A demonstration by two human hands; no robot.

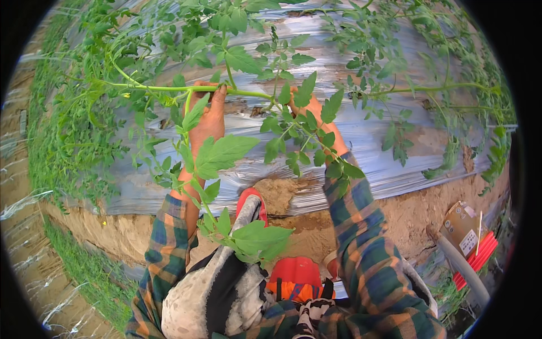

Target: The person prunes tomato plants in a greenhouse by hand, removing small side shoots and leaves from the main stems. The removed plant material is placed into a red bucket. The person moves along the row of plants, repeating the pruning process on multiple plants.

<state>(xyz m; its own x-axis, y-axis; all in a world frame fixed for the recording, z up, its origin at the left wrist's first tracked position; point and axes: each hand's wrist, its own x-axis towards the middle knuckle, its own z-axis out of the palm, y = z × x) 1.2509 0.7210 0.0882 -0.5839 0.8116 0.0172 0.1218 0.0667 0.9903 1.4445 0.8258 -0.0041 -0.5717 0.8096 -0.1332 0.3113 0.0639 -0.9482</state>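
A tomato plant's thick green stem point(165, 88) runs sideways in front of me, with leafy side shoots hanging from it. My left hand point(208, 116) pinches this stem between thumb and fingers, close to where a side shoot branches off. To the right, my right hand point(311, 108) is beside the stem's lower end, its fingers partly behind tomato leaves point(305, 90); its grip is hidden. A long leafy shoot point(220, 154) drops past my left wrist, and its broad end leaves point(258, 239) hang over my lap.
Silvery plastic mulch film point(279, 140) covers the bed, with more tomato plants point(80, 140) along it. A cardboard box point(461, 226), a red ridged object point(474, 258) and a grey pipe point(461, 269) lie at right. My red shoe point(253, 197) rests at the bed's edge on bare soil point(296, 241).
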